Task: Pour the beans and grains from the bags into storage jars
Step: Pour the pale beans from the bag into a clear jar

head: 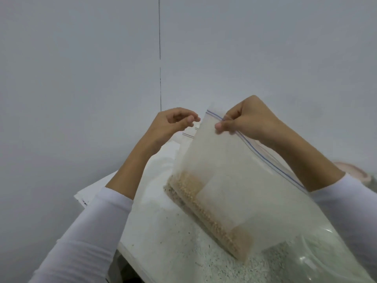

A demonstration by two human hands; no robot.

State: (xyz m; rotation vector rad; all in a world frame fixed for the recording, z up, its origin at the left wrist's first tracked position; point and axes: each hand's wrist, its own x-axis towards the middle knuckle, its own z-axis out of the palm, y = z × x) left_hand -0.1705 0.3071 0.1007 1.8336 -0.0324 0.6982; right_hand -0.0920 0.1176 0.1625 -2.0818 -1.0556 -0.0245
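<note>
Right hand [247,119] pinches top edge of clear plastic zip bag with blue seal line [234,180], holding it up, tilted, above white worktop [142,231]. Tan beans [206,209] gathered along bag's lower edge. Left hand [173,123] raised just beside bag's top left corner, fingers loosely curled, grasping nothing, not touching bag. Second clear bag of pale grains [204,262] lies flat on worktop under held bag. Clear round container [318,260] at lower right, blurred. White sleeves [85,231] on both arms.
</note>
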